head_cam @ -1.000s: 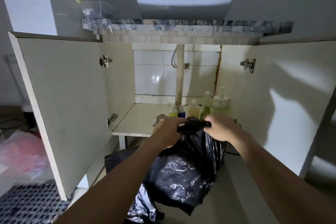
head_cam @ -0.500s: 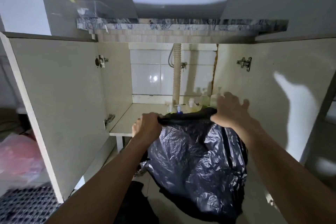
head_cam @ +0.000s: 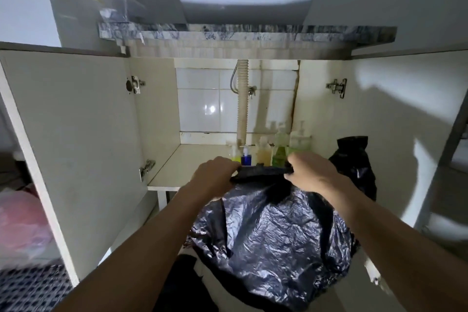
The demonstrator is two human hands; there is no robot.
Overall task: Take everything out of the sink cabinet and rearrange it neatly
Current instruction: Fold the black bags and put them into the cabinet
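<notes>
I have my left hand (head_cam: 215,172) and right hand (head_cam: 312,172) both gripping the black bag's (head_cam: 273,235) bunched top edge, letting it hang flat before the cabinet shelf's (head_cam: 192,164) front edge, probably for folding.

Both hands grip the bunched top edge of a black plastic bag (head_cam: 273,240) at centre frame, the left hand (head_cam: 212,175) on its left end and the right hand (head_cam: 311,172) on its right, fingers curled round the plastic. The bag hangs crumpled and shiny into the lower middle. Behind the hands, on the cabinet shelf (head_cam: 182,167), a row of bottles (head_cam: 263,153) stands beside the drain pipe (head_cam: 242,106). Another piece of black plastic (head_cam: 354,159) shows at right of centre. Both cabinet doors stand open; the left door (head_cam: 71,149) fills the left side. The white basin (head_cam: 244,2) sits at top centre
</notes>
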